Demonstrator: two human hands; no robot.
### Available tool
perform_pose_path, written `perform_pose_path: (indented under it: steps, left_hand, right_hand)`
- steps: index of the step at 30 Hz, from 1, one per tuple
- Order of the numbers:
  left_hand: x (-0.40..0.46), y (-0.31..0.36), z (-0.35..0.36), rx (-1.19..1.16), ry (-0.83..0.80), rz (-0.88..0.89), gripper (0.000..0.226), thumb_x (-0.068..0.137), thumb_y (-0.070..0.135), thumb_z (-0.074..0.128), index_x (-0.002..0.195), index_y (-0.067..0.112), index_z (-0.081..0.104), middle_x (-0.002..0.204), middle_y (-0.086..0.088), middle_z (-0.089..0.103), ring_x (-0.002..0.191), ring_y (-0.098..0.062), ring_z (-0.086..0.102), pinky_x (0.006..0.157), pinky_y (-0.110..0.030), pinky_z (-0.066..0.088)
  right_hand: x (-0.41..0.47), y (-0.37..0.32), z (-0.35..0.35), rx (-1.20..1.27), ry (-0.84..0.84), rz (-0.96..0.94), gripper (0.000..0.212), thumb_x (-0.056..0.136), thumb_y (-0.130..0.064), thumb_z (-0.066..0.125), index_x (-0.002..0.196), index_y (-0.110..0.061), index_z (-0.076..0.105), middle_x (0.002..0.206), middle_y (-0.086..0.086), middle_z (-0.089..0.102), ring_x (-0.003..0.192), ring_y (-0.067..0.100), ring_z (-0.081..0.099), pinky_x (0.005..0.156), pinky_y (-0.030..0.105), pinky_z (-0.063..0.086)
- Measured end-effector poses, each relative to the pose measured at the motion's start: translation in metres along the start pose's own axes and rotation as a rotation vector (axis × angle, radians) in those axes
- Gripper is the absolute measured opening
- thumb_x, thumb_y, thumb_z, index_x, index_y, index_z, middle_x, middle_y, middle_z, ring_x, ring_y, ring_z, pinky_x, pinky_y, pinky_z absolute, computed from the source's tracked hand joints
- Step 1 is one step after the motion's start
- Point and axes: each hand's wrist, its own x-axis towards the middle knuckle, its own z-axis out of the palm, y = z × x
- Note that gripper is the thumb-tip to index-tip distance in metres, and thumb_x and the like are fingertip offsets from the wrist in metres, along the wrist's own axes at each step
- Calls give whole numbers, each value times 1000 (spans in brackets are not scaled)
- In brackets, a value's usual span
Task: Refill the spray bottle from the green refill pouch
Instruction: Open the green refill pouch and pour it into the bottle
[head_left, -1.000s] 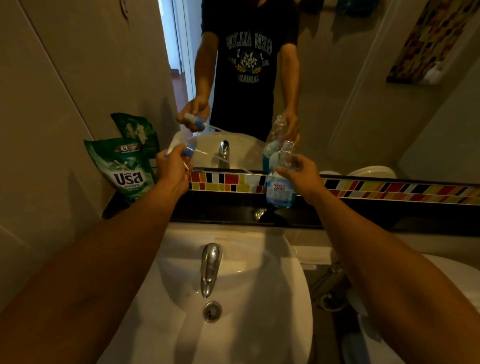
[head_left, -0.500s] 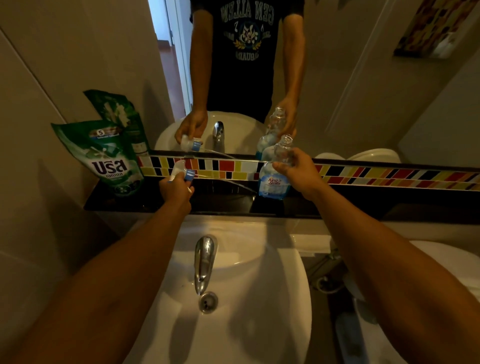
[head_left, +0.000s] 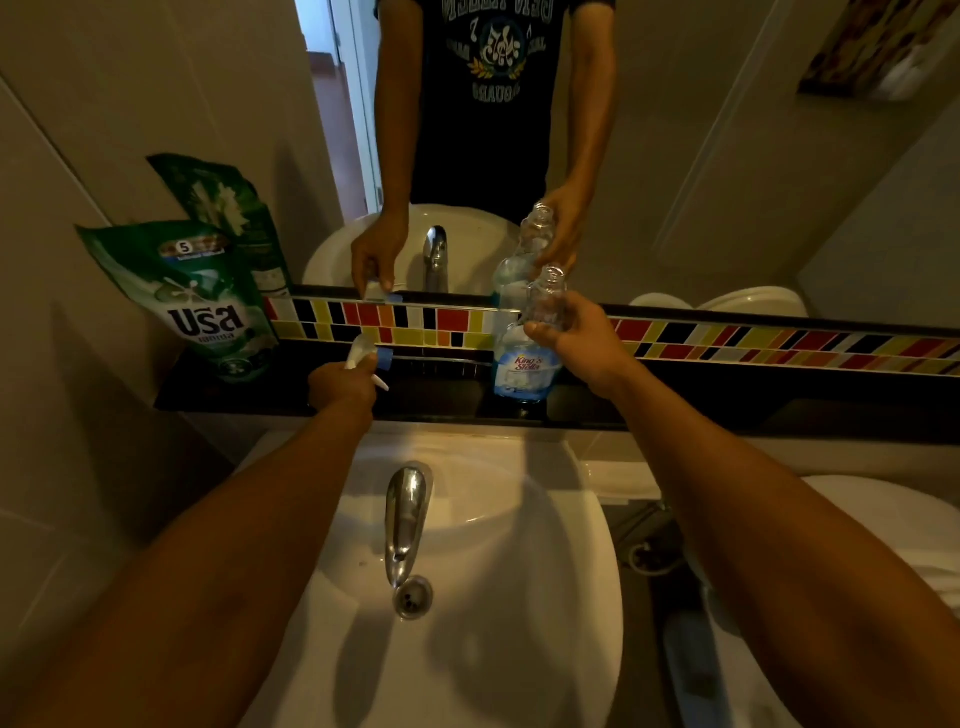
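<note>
A clear spray bottle (head_left: 525, 366) with a blue label stands on the black ledge (head_left: 447, 397), its neck open and uncapped. My right hand (head_left: 576, 338) grips it around the upper body. My left hand (head_left: 343, 384) holds the white and blue spray head (head_left: 370, 356) low over the ledge, its thin dip tube trailing right toward the bottle. The green refill pouch (head_left: 208, 301) stands upright at the ledge's left end, leaning on the wall, a short way left of my left hand.
A white basin (head_left: 519, 597) with a chrome tap (head_left: 405, 512) lies below the ledge. A mirror above the coloured tile strip (head_left: 727, 343) reflects a person's arms and the bottle. A toilet (head_left: 883, 530) stands at the right. Tiled wall closes the left side.
My left hand has lowered the spray head from chest height down to just above the ledge. The right hand stays on the bottle. The view has tilted downward.
</note>
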Motion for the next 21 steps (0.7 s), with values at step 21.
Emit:
perform_pose_path:
  steps: [21]
  left_hand:
    - [1, -15, 9, 390, -8, 196, 39, 85, 38, 72, 103, 4, 68, 107, -17, 67, 95, -31, 65, 80, -44, 54]
  right_hand:
    - [1, 4, 33, 7, 64, -122, 47, 99, -12, 72, 141, -20, 53, 145, 3, 63, 135, 22, 61, 109, 49, 56]
